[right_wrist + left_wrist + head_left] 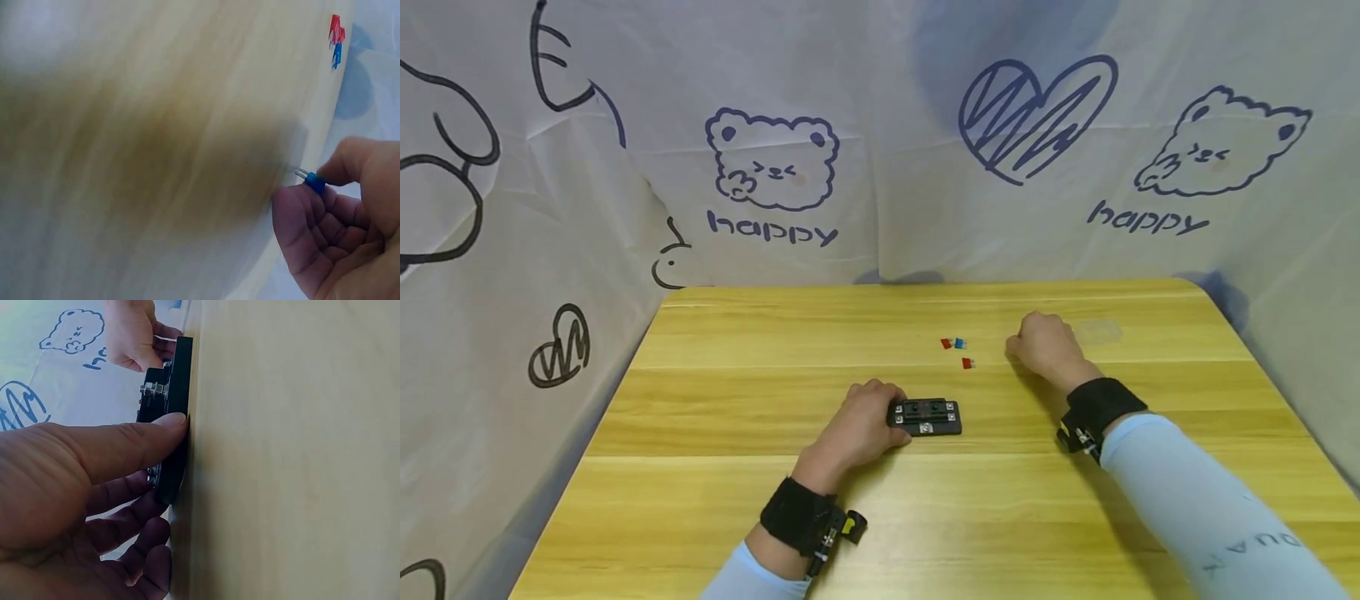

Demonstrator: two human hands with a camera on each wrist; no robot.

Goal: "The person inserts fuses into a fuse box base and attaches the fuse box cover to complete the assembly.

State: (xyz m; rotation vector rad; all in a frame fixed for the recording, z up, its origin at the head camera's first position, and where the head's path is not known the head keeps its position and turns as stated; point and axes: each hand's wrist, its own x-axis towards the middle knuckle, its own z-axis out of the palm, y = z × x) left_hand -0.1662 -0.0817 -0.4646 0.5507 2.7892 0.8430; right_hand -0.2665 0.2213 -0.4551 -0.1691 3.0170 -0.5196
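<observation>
Left hand (861, 423) grips a black block (928, 417), long axis sideways; right hand (1049, 348) pinches a blue fuse (315, 183), prongs downward.

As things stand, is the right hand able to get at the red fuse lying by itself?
Probably yes to touch it: nothing seems to stand between the right hand and the red fuse. Picking it up looks harder, since that hand pinches a blue fuse.

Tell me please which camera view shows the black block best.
The head view, because the black block shows its top and metal terminals. The left wrist view shows its side, partly behind the left hand; right wrist, nothing.
</observation>
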